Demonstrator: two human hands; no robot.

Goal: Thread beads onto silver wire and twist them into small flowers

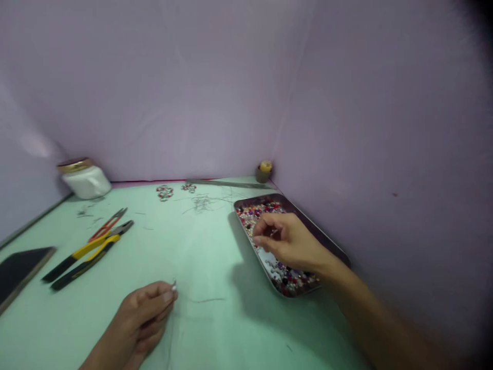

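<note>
My left hand (pixel 144 318) is low on the green tabletop, thumb and fingers pinched on a thin wire (pixel 208 300) with a small pale bead (pixel 174 288) at the fingertips. One end of the wire sticks out to the right, another hangs down. Over a metal tray (pixel 259 259) of mixed beads (pixel 295 280) hovers my right hand (pixel 285 239). Its thumb and forefinger are curled together in a pinch; whether a bead is between them is too small to tell. The beads are red, purple, black, clear and pale, partly hidden under that hand.
Yellow-black pliers (pixel 92 252) and a red-handled tool (pixel 108 225) lie left, beside a dark flat object (pixel 21 270). Behind are a white jar (pixel 87 180), two beaded pieces (pixel 165 192), loose wire (pixel 202 203), long rods (pixel 231 183) and a small pot (pixel 263 174). Walls stand close.
</note>
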